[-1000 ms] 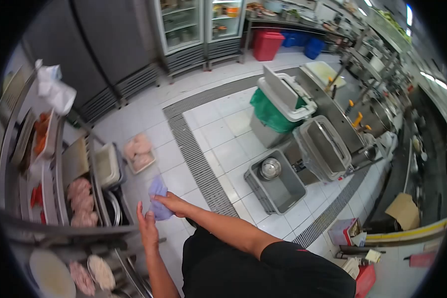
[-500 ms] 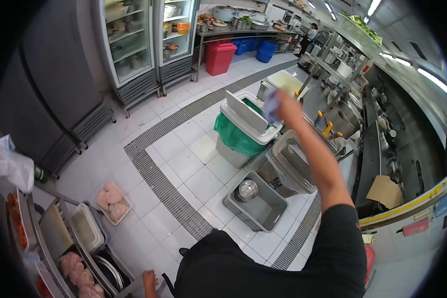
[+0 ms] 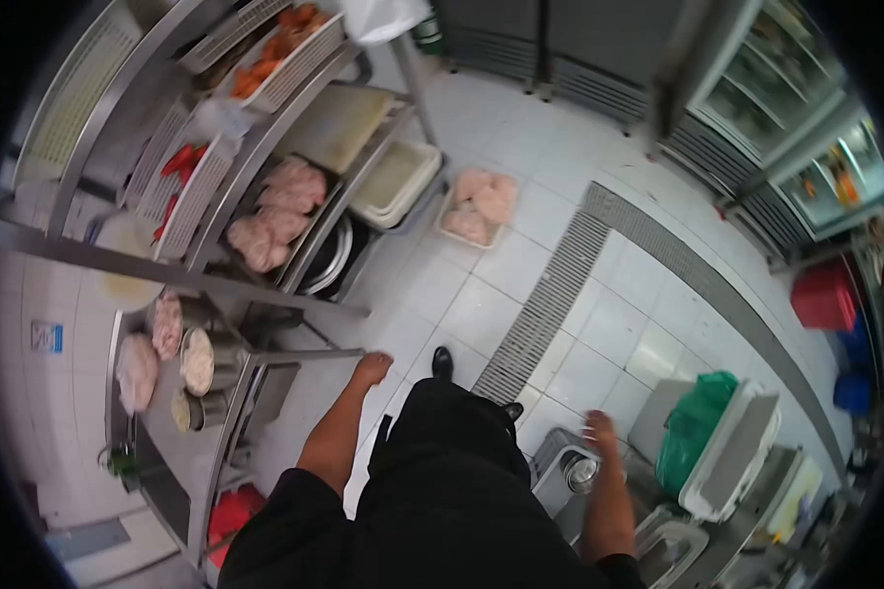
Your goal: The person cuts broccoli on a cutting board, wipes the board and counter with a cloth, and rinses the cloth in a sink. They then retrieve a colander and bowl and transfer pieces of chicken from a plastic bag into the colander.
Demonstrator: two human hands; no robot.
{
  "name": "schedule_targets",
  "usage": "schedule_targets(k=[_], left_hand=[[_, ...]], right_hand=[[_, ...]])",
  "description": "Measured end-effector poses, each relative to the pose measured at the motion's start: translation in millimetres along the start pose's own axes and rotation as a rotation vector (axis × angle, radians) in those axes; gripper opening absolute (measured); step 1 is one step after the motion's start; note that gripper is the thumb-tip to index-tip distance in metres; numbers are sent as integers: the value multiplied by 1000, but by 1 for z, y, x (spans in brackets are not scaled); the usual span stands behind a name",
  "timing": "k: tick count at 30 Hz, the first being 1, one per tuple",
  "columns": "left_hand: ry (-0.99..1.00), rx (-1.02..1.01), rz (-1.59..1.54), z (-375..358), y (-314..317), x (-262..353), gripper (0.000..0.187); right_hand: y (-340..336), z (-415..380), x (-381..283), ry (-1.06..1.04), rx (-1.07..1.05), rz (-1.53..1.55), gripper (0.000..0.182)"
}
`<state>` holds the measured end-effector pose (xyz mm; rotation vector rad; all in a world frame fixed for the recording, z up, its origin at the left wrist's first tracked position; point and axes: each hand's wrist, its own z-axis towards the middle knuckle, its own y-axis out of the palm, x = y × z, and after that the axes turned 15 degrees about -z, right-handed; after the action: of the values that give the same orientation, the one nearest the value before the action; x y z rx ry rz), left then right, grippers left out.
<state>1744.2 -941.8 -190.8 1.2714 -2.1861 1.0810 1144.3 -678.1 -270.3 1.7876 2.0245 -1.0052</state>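
My left hand (image 3: 371,370) hangs beside the end of a metal table frame; its fingers are too small and blurred to read. On the other side, my right hand (image 3: 600,432) is smeared by motion, above the floor near a grey crate (image 3: 552,456) that holds metal bowls (image 3: 580,474). No cloth shows in or around it. To its right stands a bin with a green bag (image 3: 695,432) and a white lid (image 3: 732,452). A white tray of pale raw meat (image 3: 480,203) rests on the floor ahead.
A metal rack (image 3: 265,187) at the left holds meat (image 3: 283,211), carrots (image 3: 283,49) and red peppers (image 3: 182,162). Below it is a steel table (image 3: 192,452) with metal containers. A drain grate (image 3: 550,294) crosses the tiles. Fridges (image 3: 756,88) and a red bin (image 3: 823,294) stand at the right.
The view has turned left toward the rack. My right hand has come down from the bin, and the bluish cloth it held is out of sight. My left hand is farther forward.
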Motion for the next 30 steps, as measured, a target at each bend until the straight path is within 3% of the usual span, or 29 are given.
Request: schedule_targets(k=[2, 3, 4, 6, 8, 9, 11, 13, 15, 18, 19, 21, 22, 25, 27, 29, 30], left_hand=[[-85, 148, -222, 18, -11, 34, 32], [-60, 178, -249, 35, -20, 35, 30], [-101, 223, -207, 48, -31, 48, 33], [81, 383, 135, 96, -52, 38, 35], [74, 470, 201, 133, -71, 44, 39], [91, 558, 283, 153, -84, 53, 44], [56, 523, 334, 191, -114, 74, 51], [65, 454, 429, 245, -138, 66, 65], [70, 400, 458, 290, -157, 56, 72], [-55, 412, 378, 344, -174, 26, 87], [40, 390, 332, 361, -179, 3, 87], [121, 364, 288, 366, -184, -10, 87], [-24, 268, 262, 357, -186, 11, 83], [47, 381, 293, 336, -176, 21, 70], [-69, 393, 379, 323, -173, 41, 71], [-97, 398, 343, 325, -171, 40, 78], [44, 508, 368, 324, -168, 41, 80]], right_hand=[[114, 53, -57, -511, -155, -647, 34], [133, -5, -187, -254, -289, -366, 36], [155, -18, -246, -352, -352, -440, 38], [174, -31, -317, -439, -431, -529, 39], [182, -29, -367, -486, -473, -357, 38], [185, -11, -369, -474, -482, -373, 38], [173, 19, -343, -385, -408, -101, 38], [157, 52, -305, -86, -223, -291, 36], [142, 61, -304, -9, -63, -665, 35], [144, 73, -292, 113, -90, -566, 32], [149, 79, -290, 132, -95, -576, 32], [162, 91, -291, 107, -161, -677, 32], [173, 101, -290, 51, -165, -708, 31], [216, 134, -308, -108, -227, -668, 31], [249, 153, -358, -150, -301, -650, 30], [278, 174, -394, -618, -276, -624, 31], [292, 184, -417, -448, -328, -602, 32]])
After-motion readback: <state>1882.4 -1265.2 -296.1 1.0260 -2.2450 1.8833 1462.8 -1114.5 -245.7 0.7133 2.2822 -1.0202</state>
